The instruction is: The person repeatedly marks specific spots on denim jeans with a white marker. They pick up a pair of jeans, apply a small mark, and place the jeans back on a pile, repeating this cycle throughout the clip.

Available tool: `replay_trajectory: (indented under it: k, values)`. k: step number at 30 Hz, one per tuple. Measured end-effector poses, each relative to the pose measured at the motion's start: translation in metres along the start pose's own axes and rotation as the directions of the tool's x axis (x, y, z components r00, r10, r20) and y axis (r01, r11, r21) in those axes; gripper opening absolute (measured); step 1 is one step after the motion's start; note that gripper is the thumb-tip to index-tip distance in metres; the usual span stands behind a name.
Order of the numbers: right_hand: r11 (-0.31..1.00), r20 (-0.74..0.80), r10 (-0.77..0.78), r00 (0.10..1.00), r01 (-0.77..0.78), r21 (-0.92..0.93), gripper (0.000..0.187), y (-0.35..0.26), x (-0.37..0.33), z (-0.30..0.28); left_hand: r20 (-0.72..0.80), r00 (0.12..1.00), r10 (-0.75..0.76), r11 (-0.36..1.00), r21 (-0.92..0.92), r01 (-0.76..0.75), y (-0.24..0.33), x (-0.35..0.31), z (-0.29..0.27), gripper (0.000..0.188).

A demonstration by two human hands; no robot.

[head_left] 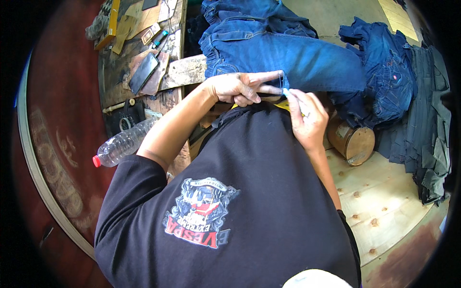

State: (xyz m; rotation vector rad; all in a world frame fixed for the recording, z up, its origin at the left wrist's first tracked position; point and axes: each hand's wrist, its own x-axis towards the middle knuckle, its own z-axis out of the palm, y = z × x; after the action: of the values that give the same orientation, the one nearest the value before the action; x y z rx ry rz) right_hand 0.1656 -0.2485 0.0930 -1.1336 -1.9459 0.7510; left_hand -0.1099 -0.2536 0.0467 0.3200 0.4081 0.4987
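Note:
My left hand (240, 89) is raised in front of my chest. Two of its fingers stretch out to the right and stand apart, while the others are folded in. What looks like a fine thread (280, 80) runs between those two fingertips. Close beside them, my right hand (309, 117) is closed in a pinch on a small pale-blue thing (286, 91), too small to name. A narrow strip of blue shows just above the pinch. Beyond both hands lies a pair of blue jeans (288, 57), spread out sideways.
On the left, a worn wooden bench (113, 67) bears a dark phone (144, 73) and a yellow-edged box (108, 29). A clear plastic bottle (125, 144) with a red cap lies by my left arm. More denim (389, 72), dark folded cloth (422, 120) and a wooden drum (353, 141) are right.

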Motion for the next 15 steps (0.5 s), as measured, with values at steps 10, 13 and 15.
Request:
replay_trajectory:
  k: [10,13,15]
  values:
    - [0.999,-0.077,-0.039,0.996,0.038,-0.007,0.009,0.003,0.0,-0.005,-0.009,1.0,0.018,0.999,-0.038,-0.019,-0.005,0.001,-0.001,0.106]
    - [1.0,0.062,0.017,0.998,-0.018,0.02,0.01,0.008,0.0,-0.011,-0.011,1.0,0.029,0.999,-0.029,-0.029,-0.005,0.001,0.002,0.105]
    - [0.997,-0.121,0.002,0.993,0.007,0.076,0.018,0.021,0.007,-0.013,-0.141,0.989,0.05,0.998,-0.034,-0.055,-0.005,0.006,0.004,0.093]
